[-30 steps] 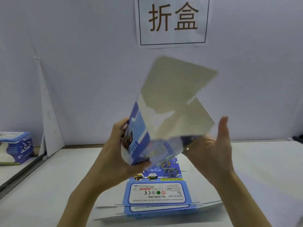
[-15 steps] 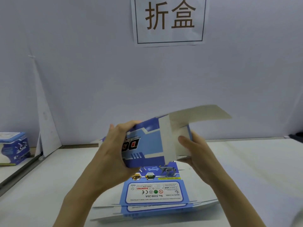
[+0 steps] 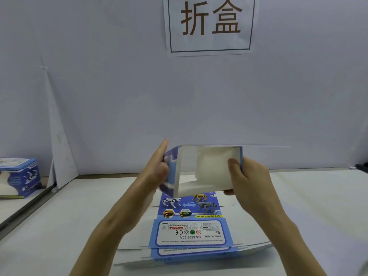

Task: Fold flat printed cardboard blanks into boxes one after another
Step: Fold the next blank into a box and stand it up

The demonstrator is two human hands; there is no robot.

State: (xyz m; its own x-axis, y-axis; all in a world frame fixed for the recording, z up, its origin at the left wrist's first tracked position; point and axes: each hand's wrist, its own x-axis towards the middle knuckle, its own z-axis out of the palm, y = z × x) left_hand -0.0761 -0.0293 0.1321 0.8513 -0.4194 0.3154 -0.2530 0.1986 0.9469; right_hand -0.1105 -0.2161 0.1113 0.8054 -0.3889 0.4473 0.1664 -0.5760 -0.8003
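I hold a half-formed blue printed box (image 3: 207, 170) in the air above the table, its open end turned toward me so the pale inside shows. My left hand (image 3: 159, 166) presses flat against the box's left side, fingers straight and pointing up. My right hand (image 3: 245, 180) grips the right wall, thumb curled inside the opening and fingers behind. A top flap sticks out level to the right. Below the box lies a stack of flat printed blanks (image 3: 191, 234) with robot-dog pictures and a warning label.
A finished blue box (image 3: 19, 176) stands on a lower surface at far left. A folded white card (image 3: 59, 136) leans against the wall at left. A sign with two characters (image 3: 209, 22) hangs on the wall. The white table (image 3: 308, 206) extends right.
The box has been turned from upright with flaps high to lying level with its opening facing me. Both hands dropped lower and my right thumb moved inside the opening.
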